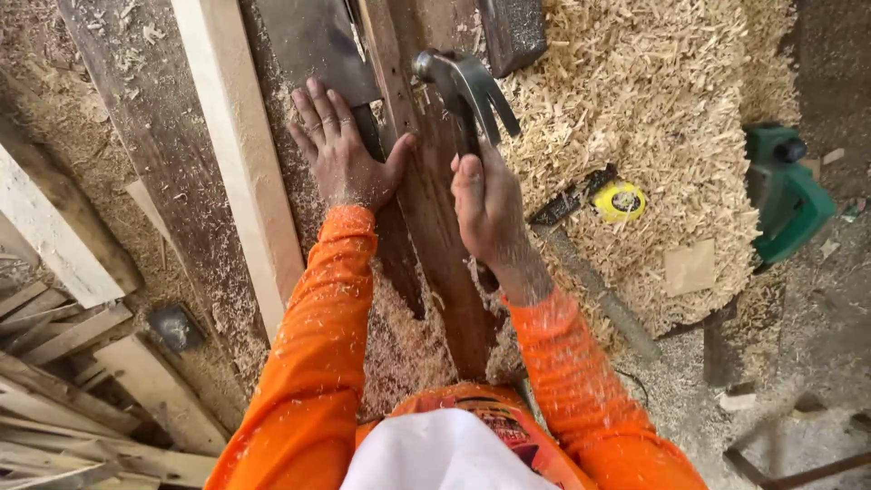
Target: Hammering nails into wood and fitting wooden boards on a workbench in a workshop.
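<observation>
My right hand (487, 210) grips the handle of a steel claw hammer (464, 83), whose head sits against the upper part of a narrow dark wooden strip (434, 236). My left hand (342, 152) lies flat, fingers spread, on the dark board (318, 41) just left of that strip, with the thumb touching the strip's edge. Both arms wear orange sleeves dusted with sawdust.
A pale plank (245, 154) runs alongside on the left. Wood shavings (653, 118) pile on the right, holding a yellow tape measure (620, 200) and a metal bar (590, 281). A green power tool (785, 195) sits far right. Loose timber offcuts (82, 399) lie lower left.
</observation>
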